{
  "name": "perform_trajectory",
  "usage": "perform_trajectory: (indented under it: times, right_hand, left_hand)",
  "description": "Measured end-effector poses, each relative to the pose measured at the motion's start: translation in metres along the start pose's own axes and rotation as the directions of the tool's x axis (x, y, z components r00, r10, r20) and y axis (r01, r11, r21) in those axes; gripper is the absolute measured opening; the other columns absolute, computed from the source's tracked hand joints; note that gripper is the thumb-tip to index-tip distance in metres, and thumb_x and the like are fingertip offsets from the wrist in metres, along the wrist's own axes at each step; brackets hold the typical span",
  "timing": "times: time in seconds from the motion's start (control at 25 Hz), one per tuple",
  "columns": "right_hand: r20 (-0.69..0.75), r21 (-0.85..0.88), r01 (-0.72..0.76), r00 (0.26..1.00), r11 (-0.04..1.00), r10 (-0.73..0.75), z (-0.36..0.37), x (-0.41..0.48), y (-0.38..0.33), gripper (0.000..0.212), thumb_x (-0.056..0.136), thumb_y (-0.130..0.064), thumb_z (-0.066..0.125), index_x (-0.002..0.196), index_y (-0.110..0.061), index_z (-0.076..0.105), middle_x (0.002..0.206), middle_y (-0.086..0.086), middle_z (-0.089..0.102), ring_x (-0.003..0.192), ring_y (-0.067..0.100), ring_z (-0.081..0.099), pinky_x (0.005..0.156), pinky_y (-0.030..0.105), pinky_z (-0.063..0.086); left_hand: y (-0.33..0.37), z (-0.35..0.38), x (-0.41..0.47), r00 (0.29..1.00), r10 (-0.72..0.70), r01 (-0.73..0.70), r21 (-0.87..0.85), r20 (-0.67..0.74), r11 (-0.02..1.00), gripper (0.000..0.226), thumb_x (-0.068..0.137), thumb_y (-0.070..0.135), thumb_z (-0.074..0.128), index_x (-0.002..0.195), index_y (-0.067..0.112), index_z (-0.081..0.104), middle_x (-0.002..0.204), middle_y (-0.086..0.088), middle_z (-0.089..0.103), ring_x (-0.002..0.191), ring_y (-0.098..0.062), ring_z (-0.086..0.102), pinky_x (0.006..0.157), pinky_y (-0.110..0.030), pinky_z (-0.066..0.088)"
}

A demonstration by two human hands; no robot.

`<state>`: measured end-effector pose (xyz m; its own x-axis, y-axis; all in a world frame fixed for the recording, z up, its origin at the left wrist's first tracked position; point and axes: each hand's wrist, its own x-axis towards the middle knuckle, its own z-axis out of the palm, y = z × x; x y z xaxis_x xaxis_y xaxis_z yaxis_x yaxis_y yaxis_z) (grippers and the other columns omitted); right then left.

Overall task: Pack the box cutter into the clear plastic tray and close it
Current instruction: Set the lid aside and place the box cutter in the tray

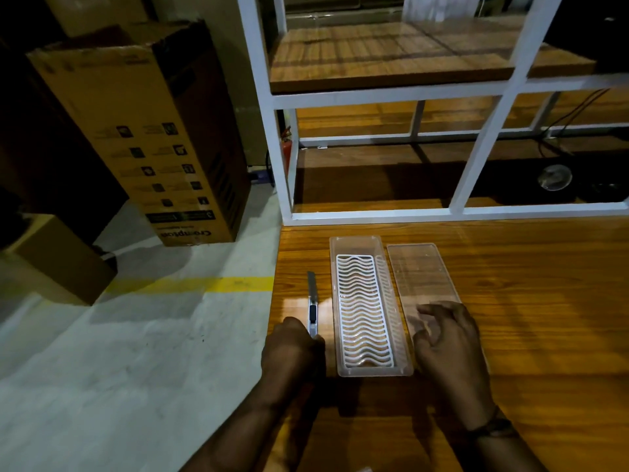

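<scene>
Left hand (pixel 293 347): I see it knuckles-up, fingers curled under into a loose fist, closed on the near end of the box cutter (pixel 312 310). Fingertips hidden beneath the hand. Left forearm: bare, running up from the bottom edge of the view, angled slightly rightward to the wrist.

Right hand (pixel 448 338): palm down, fingers spread and bent, tips pointing forward and left, holding nothing. I cannot tell whether the fingertips touch the surface below. Right forearm: bare, entering from the lower right. Right wrist: a dark band (pixel 492 429) around it.
</scene>
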<state>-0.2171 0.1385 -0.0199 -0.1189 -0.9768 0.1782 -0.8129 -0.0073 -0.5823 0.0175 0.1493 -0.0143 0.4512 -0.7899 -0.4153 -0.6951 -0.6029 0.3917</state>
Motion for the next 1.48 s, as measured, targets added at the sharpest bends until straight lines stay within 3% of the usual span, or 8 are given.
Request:
perform_trajectory:
  times: [0.08, 0.24, 0.4, 0.6, 0.76, 0.92, 1.2, 1.48]
  right_hand:
    - [0.011, 0.015, -0.011, 1.000, 1.000, 0.011, 0.001, 0.003, 0.004, 0.034, 0.079, -0.005, 0.071, 0.113, -0.011, 0.072, 0.124, 0.012, 0.060, 0.122, 0.035, 0.056, 0.097, 0.027, 0.037]
    - [0.014, 0.047, -0.012, 1.000, 0.999, 0.011, -0.001, 0.009, 0.005, 0.035, 0.077, -0.001, 0.071, 0.110, -0.011, 0.072, 0.123, 0.013, 0.059, 0.120, 0.036, 0.057, 0.101, 0.033, 0.042]
    - [0.042, 0.064, -0.012, 0.999, 0.998, 0.010, 0.000, 0.008, 0.000, 0.035, 0.079, -0.011, 0.064, 0.113, -0.013, 0.072, 0.125, 0.012, 0.060, 0.122, 0.034, 0.056, 0.099, 0.029, 0.039]
    - [0.065, 0.057, 0.013, 0.998, 0.998, -0.016, 0.001, 0.009, -0.003, 0.035, 0.079, -0.008, 0.065, 0.113, -0.012, 0.071, 0.125, 0.012, 0.059, 0.120, 0.036, 0.058, 0.103, 0.037, 0.044]
    - [0.088, 0.051, 0.028, 0.996, 0.998, -0.033, 0.000, 0.011, -0.008, 0.046, 0.074, -0.027, 0.050, 0.113, -0.014, 0.071, 0.124, 0.010, 0.060, 0.120, 0.032, 0.057, 0.102, 0.037, 0.044]
    - [0.105, 0.054, 0.021, 0.994, 0.998, -0.026, 0.002, 0.011, -0.012, 0.048, 0.073, -0.025, 0.050, 0.115, -0.014, 0.070, 0.126, 0.009, 0.059, 0.122, 0.032, 0.055, 0.102, 0.034, 0.042]
    - [0.126, 0.067, 0.031, 0.991, 0.997, -0.039, 0.001, 0.009, -0.010, 0.055, 0.071, -0.036, 0.042, 0.114, -0.015, 0.070, 0.124, 0.009, 0.059, 0.121, 0.031, 0.056, 0.102, 0.034, 0.042]
    - [0.105, 0.097, 0.035, 0.993, 0.995, -0.045, -0.003, 0.013, -0.007, 0.036, 0.079, -0.005, 0.067, 0.115, -0.015, 0.070, 0.123, 0.007, 0.059, 0.121, 0.029, 0.056, 0.099, 0.027, 0.036]
  left_hand:
    - [0.001, 0.000, -0.002, 1.000, 0.007, -0.007, -0.004, -0.014, 1.000, 0.035, 0.087, 0.040, 0.070, 0.111, 0.014, 0.064, 0.113, -0.006, 0.070, 0.086, -0.023, 0.062, 0.069, -0.028, 0.044]
    - [0.001, 0.001, -0.005, 0.997, 0.041, -0.044, -0.042, -0.067, 0.998, 0.034, 0.089, 0.032, 0.070, 0.114, 0.012, 0.059, 0.112, -0.006, 0.068, 0.093, -0.025, 0.065, 0.067, -0.026, 0.039]
    - [0.001, 0.001, -0.001, 0.998, 0.013, -0.017, -0.071, -0.064, 0.997, 0.033, 0.085, 0.036, 0.075, 0.107, 0.013, 0.065, 0.107, -0.006, 0.071, 0.077, -0.018, 0.057, 0.063, -0.024, 0.040]
    - [0.006, 0.000, 0.005, 0.998, -0.056, 0.059, -0.136, 0.024, 0.989, 0.038, 0.076, 0.048, 0.080, 0.094, 0.015, 0.073, 0.096, -0.005, 0.075, 0.081, -0.022, 0.071, 0.064, -0.027, 0.051]
    - [0.010, -0.001, 0.004, 0.997, -0.071, 0.075, -0.117, 0.036, 0.990, 0.038, 0.080, 0.045, 0.077, 0.101, 0.015, 0.071, 0.102, -0.006, 0.074, 0.090, -0.024, 0.071, 0.073, -0.030, 0.054]
    - [0.008, -0.001, 0.000, 0.998, -0.061, 0.059, -0.088, -0.020, 0.994, 0.041, 0.079, 0.039, 0.079, 0.108, 0.014, 0.065, 0.108, -0.007, 0.072, 0.095, -0.026, 0.070, 0.073, -0.030, 0.052]
    - [0.017, -0.004, -0.006, 0.996, -0.001, 0.004, 0.033, -0.090, 0.999, 0.036, 0.082, 0.039, 0.078, 0.105, 0.014, 0.069, 0.106, -0.004, 0.072, 0.081, -0.019, 0.062, 0.067, -0.027, 0.045]
    - [0.017, -0.001, -0.011, 0.982, 0.076, -0.051, 0.143, -0.172, 0.988, 0.032, 0.090, 0.030, 0.067, 0.116, 0.011, 0.066, 0.117, -0.008, 0.070, 0.105, -0.027, 0.069, 0.077, -0.029, 0.050]
